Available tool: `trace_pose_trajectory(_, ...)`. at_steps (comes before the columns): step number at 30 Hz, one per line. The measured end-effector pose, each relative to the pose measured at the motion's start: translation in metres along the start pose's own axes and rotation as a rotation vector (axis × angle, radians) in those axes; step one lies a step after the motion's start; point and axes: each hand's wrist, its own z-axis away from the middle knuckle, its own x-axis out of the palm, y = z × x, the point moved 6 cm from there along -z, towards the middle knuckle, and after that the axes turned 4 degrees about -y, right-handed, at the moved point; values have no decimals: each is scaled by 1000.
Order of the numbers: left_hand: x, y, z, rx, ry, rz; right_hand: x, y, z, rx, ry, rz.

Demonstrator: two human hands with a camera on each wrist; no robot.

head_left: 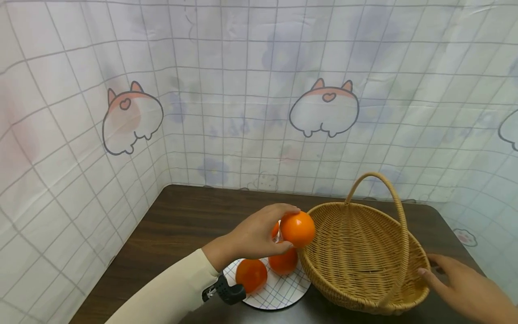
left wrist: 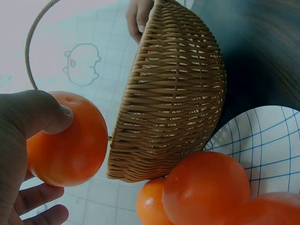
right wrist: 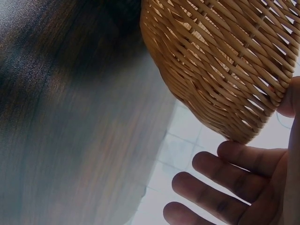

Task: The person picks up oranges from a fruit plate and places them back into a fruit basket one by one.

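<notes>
My left hand (head_left: 259, 231) grips an orange (head_left: 298, 229) between thumb and fingers, raised at the left rim of the wicker basket (head_left: 356, 252). In the left wrist view the thumb presses on the held orange (left wrist: 70, 140), with the basket's woven side (left wrist: 173, 84) beyond it. Below that hand, more oranges (head_left: 252, 275) lie on a white plate (head_left: 279, 297) with a blue grid. At the basket's right end, my right hand (head_left: 469, 281) pinches the rim, thumb over the inside. Its other fingers (right wrist: 211, 197) spread outside the weave in the right wrist view.
The basket's tall arched handle (head_left: 398, 211) rises over its opening. Everything stands on a dark wood-grain table (head_left: 182, 216). A gridded curtain-like sheet (head_left: 226, 112) with cartoon animal prints closes off the back and both sides.
</notes>
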Motion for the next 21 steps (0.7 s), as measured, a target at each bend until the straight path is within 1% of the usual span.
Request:
trace_pose_trajectory(3, 2, 1, -2, 3, -2, 3, -1, 1, -1, 7, -12, 3)
trace_pose_trajectory(11, 5, 5, -6, 9, -13, 11, -1, 3, -1, 5, 7, 11)
trace_pose_trajectory(16, 9, 6, -8, -2, -27, 16, -2, 2, 1, -13, 36, 6)
trace_pose_trajectory(21, 11, 6, -10, -16, -33, 8, -3, 1, 1, -28, 48, 4)
